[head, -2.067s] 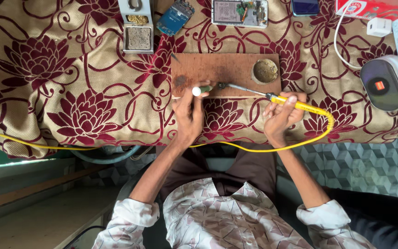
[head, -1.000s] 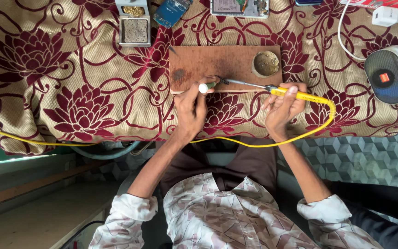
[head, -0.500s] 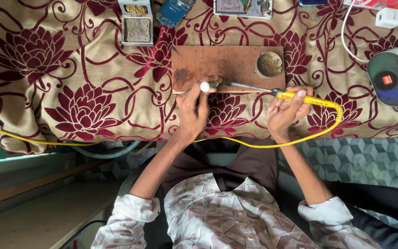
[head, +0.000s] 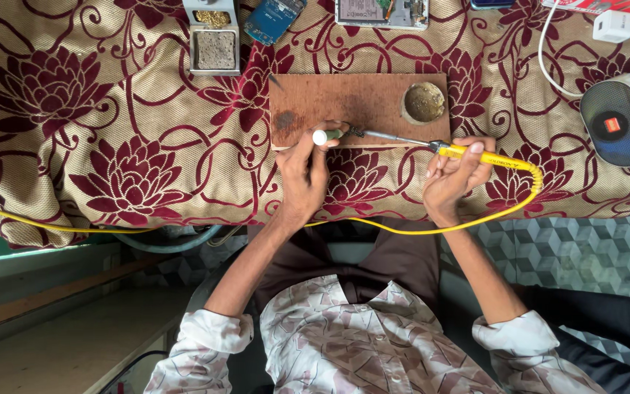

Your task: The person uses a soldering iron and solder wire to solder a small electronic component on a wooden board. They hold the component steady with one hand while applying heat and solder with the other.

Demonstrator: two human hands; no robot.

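Observation:
My left hand (head: 302,175) pinches a small white-tipped part (head: 325,136) at the near edge of a brown wooden board (head: 344,98). My right hand (head: 455,174) grips a yellow-handled soldering iron (head: 475,152). Its metal tip reaches left to the small part, and the two look to touch. The iron's yellow cord (head: 402,228) loops down off the handle and runs left along the table's edge. A round tin of brownish paste (head: 424,102) sits in the board's far right corner.
A floral maroon and beige cloth (head: 96,146) covers the table. At the back lie a metal tip-cleaner stand (head: 215,44), a blue circuit board (head: 274,16) and an opened device (head: 380,11). A grey round-cornered speaker (head: 621,120) and a white cable (head: 548,66) sit at right.
The view has shifted a little. My right hand has moved slightly right with the iron. My left hand stays at the board's edge on the small part.

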